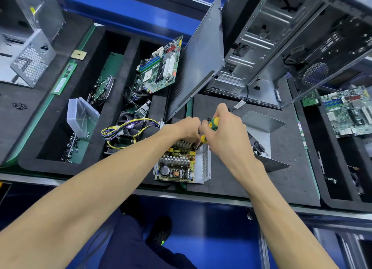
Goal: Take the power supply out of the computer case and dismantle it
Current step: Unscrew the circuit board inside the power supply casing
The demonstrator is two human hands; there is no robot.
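Centrally, the opened power supply (182,164) sits on the dark foam mat (281,168) at the near edge of the bench, its cover off and its circuit board, finned heat sinks and capacitor exposed inside the perforated metal shell. Right hand (225,131): fingers curled round the yellow-and-green screwdriver (212,125), which points steeply down into the far end of the supply. Left hand (188,128): fingers bent down onto the far end of the unit, close against the screwdriver shaft; whether they pinch anything cannot be told. A bundle of yellow, black and blue wires (128,131) trails leftward from the supply over a fan (128,125) lying in the foam tray (60,162). Just right of the supply stands a bent grey metal cover (263,123). Behind it, the emptied computer case (271,37) stands open, a side panel (199,67) leaning against it. A green motherboard (161,67) rests in the tray's far compartment; a clear plastic box (80,117) stands over loose screws (70,147) in the left compartment.
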